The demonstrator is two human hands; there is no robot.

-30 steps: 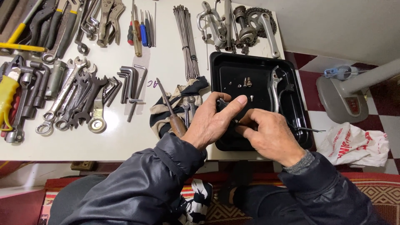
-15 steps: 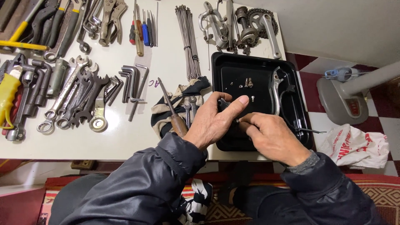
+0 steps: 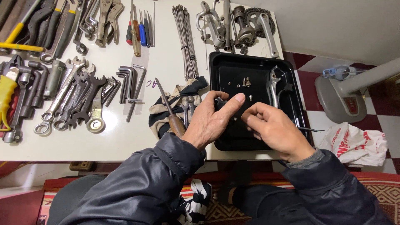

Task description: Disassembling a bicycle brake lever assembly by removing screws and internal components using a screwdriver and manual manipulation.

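White worktable w/ tools laid out; checkered floor to the right. Left hand grips a small dark part, thumb pressed on top, over the black tray. Right hand just beside it, fingers pinched at the part; can't tell what it holds. Screwdriver on striped rag left of left hand. Brake lever in tray beyond right hand.

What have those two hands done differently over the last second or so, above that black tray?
Very little. The left hand keeps pinching a small dark part over the black tray, its thumb stretched toward the right hand. The right hand's fingertips have drawn slightly back from the part. The screwdriver, striped cloth, wrenches and brake lever lie unchanged.
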